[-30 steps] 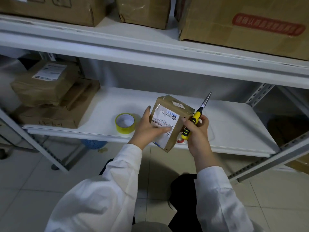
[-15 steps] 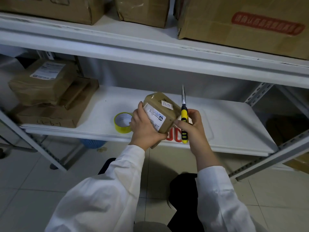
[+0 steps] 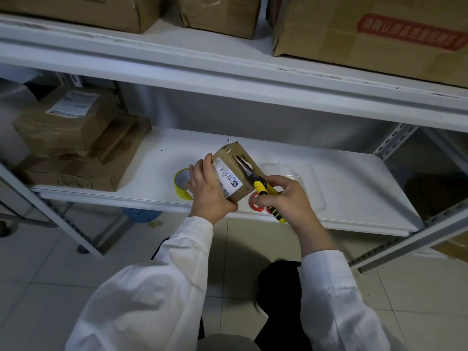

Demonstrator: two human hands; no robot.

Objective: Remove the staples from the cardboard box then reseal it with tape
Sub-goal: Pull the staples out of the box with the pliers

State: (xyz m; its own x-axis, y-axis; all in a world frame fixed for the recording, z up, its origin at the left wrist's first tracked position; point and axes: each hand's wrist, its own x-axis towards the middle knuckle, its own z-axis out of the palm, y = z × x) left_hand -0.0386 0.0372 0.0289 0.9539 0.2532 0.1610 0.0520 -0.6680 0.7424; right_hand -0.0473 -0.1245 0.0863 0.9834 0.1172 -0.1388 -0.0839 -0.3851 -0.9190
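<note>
Head view: the small cardboard box (image 3: 234,171) sits tilted at the front edge of the white lower shelf (image 3: 354,193), label side facing the person, its flaps closed so nothing inside shows. The left hand (image 3: 210,196) grasps it from nine o'clock, fingers curled over the top edge and thumb under the near corner. The right hand (image 3: 286,198), at four o'clock of the box, clenches the handles of a yellow-handled tool (image 3: 262,188), whose metal tips lie on the box's upper face near a staple (image 3: 229,151). A yellow tape roll (image 3: 181,186) stands just beside the box at nine o'clock, partly behind the left hand. A shallow clear tray (image 3: 314,193) lies at three o'clock. Stacked brown parcels (image 3: 76,138) fill ten o'clock. A blue basket (image 3: 140,215) sits on the floor at seven o'clock, its contents hidden.
</note>
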